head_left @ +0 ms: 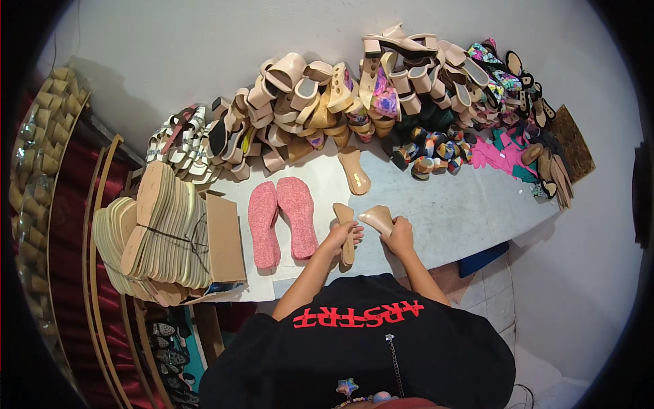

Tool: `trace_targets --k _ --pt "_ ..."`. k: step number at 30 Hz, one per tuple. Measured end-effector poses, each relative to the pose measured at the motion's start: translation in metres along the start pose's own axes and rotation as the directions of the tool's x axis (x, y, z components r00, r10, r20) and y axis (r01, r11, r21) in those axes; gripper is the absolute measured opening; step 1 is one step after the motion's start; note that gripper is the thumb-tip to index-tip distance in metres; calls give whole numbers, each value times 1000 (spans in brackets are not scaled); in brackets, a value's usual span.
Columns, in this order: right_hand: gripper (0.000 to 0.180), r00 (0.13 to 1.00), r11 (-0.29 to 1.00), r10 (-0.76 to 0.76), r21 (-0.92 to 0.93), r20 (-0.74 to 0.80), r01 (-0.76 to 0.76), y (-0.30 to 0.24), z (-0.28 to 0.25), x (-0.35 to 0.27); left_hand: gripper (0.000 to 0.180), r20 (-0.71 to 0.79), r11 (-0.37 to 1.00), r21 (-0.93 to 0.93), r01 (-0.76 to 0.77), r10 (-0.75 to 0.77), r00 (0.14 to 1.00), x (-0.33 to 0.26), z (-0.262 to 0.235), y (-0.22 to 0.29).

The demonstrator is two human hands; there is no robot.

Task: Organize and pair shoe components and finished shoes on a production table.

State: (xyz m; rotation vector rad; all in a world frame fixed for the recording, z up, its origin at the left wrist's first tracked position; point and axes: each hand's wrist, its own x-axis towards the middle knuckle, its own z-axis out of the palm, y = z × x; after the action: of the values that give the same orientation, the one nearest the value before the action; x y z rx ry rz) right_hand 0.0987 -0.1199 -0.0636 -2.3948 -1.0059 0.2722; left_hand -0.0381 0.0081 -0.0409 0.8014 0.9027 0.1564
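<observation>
**2 hands, 2 shoe parts**

The left hand (338,235) is closed around a tan sole (346,232) lying on the table (449,211). The right hand (399,235) is closed on a tan heel piece (377,218), just beside the sole. Left of them lie 2 pink soles (281,219) side by side. Further left is a stack of soles (160,235). At the back, by the wall, is a big pile of sandals (354,102).
</observation>
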Motion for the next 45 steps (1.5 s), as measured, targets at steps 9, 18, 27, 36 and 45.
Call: trace_targets --k 9,18,27,36,45 --pt "40 988 981 -112 171 108 93 22 1 12 20 -47 985 64 -159 162 986 21 21 -15" --pt "30 901 888 -152 456 407 -56 22 -12 23 25 -132 991 -33 -128 122 984 36 23 -20" --pt "19 807 342 -66 773 586 -534 31 -41 51 27 -150 974 -22 -224 218 964 36 30 -19" --pt "16 884 566 -166 776 437 -278 -19 -43 46 67 116 906 -306 -293 341 933 19 68 1" --pt "30 954 801 -214 596 208 50 -36 -48 36 51 136 948 -163 -274 296 945 21 65 -3"
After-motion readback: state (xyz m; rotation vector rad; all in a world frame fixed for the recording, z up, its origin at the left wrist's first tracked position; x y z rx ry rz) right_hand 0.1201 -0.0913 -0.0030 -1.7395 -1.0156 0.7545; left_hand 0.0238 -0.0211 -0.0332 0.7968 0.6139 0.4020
